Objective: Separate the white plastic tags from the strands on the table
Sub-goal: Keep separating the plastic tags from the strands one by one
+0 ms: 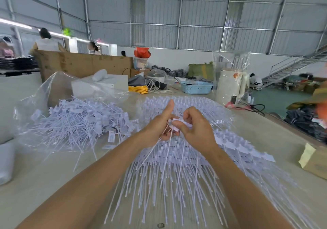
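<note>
You are working over the bench (pixel 58 172), and the largest thing on it is the sheet of joined strands (pixel 177 172), fanned out straight in front of you. Take that sheet as your landmark. Its thin tails run toward your body and its tag heads lie at the far edge, so its long axis points away from you, nearly in line with your forearms.

To the left of the sheet, just beside it and partly on a clear plastic bag (pixel 58 85), lies the loose heap of separated tags (pixel 79 120). There are too many pieces in it to count, and the same goes for the strands in the sheet. Beyond the sheet's far edge stand one blue basket (pixel 196 87) and one coil of yellow cord (pixel 138 89). At the sheet's right edge sits one brown paper packet (pixel 313 159).

Your two hands meet above the middle of the sheet, touching. Your left hand (pixel 159 124) is curled round a few strands, thumb raised, with their tails hanging down toward you. Your right hand (pixel 196 124) pinches the white plastic tags (pixel 178 121) at the top of that small bundle. How many tags it holds I cannot tell.

The bundle runs from your hands down toward you, so the break probably comes at the head end, between your two hands. Both are equally near it.
</note>
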